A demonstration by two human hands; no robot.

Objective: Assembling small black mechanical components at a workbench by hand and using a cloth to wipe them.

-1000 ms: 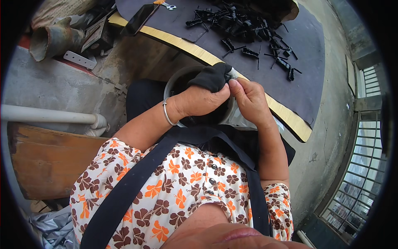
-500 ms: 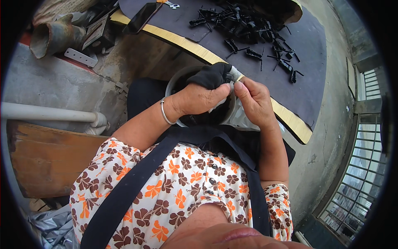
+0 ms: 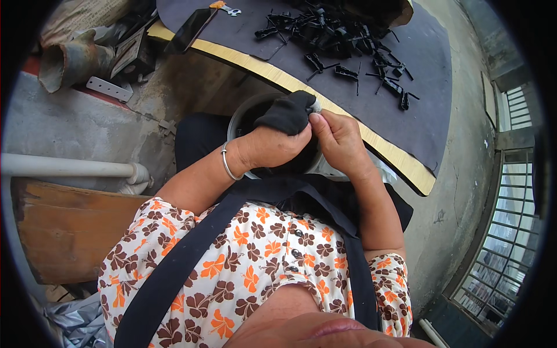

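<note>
A black cloth is held above a round bucket, bunched over the fingers of the left hand, so that whether these are closed cannot be told; a small pale piece, partly hidden, is pinched at the cloth's right end by the thumb and fingers of the right hand; a bangle is worn on the left wrist; beyond the hands, black clip-like parts are heaped on a dark-topped table; a phone-like slab is laid over its edge, near a wrench.
</note>
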